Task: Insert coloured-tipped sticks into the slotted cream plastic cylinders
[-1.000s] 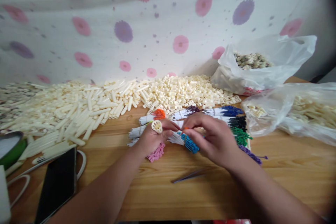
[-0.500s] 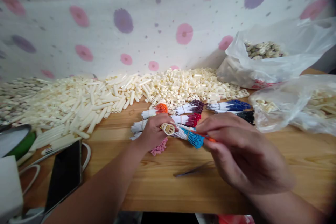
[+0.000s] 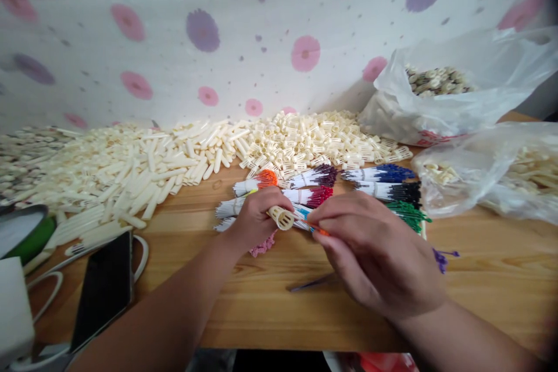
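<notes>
My left hand point(image 3: 251, 222) is closed around a cream slotted pen barrel point(image 3: 284, 219), its open slotted end facing me and slightly right. With thumb and fingertips, my right hand point(image 3: 379, 253) pinches a thin pen refill with an orange end point(image 3: 321, 232), close to the barrel's mouth. My fingers cover part of the refill. Bundles of white refills with coloured ends lie around the hands: orange point(image 3: 267, 178), red point(image 3: 321, 195), dark purple point(image 3: 325, 175), blue point(image 3: 394, 172), black point(image 3: 407, 192) and green point(image 3: 407, 214). Pink ends point(image 3: 263, 245) show below my left hand.
A long heap of cream slotted parts point(image 3: 314, 136) and barrels point(image 3: 152, 177) runs along the back. Plastic bags point(image 3: 436, 122) of parts stand at right. A phone point(image 3: 102, 290) with a white cable lies at left. A thin dark tool point(image 3: 310, 283) lies in front.
My right hand has moved left with the orange-ended refill, closer to the barrel in my left hand. Green and violet refill ends now show beside it.
</notes>
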A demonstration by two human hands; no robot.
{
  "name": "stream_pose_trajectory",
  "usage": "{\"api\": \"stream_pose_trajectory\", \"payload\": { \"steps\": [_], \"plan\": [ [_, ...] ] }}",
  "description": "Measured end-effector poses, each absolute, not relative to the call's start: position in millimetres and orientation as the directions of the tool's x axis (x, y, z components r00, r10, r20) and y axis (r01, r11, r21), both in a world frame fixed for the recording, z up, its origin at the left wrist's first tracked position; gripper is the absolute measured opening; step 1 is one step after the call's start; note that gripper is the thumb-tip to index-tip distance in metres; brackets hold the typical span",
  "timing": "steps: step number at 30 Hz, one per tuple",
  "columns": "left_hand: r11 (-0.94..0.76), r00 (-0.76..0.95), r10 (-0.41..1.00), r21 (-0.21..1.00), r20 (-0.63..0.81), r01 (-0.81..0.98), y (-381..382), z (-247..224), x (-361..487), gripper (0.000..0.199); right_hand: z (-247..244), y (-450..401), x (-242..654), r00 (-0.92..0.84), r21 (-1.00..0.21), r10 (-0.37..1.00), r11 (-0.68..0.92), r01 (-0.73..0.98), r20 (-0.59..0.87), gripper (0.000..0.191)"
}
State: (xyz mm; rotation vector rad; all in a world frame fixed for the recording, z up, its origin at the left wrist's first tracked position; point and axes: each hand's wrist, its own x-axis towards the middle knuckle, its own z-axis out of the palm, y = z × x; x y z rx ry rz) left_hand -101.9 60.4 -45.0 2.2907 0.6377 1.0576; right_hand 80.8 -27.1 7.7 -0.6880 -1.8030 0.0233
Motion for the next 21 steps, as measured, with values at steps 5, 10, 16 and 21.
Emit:
{"api": "stream_pose_trajectory", "payload": {
  "steps": [5,10,16,21],
  "plan": [
    [-0.772,0.579,0.599,0.591,0.553,0.234,63,-46,-102,0.022,-3,-21,75,-0.097,-0.414,0.473,0.840,0.350,0.876,0.017],
    [-0.813,0.600,0.562,0.515,0.569,0.273,62,-39,-107,0.044,-12,-12,76,-0.135,-0.415,0.531,0.775,0.476,0.837,0.012],
    [-0.805,0.612,0.583,0.478,0.534,0.350,57,-32,-109,0.050,-15,-5,79,-0.135,-0.395,0.552,0.726,0.563,0.823,0.010],
    [-0.818,0.583,0.576,0.404,0.573,0.410,55,-32,-107,0.044,-12,-3,84,-0.125,-0.435,0.582,0.718,0.543,0.804,0.008]
  ]
}}
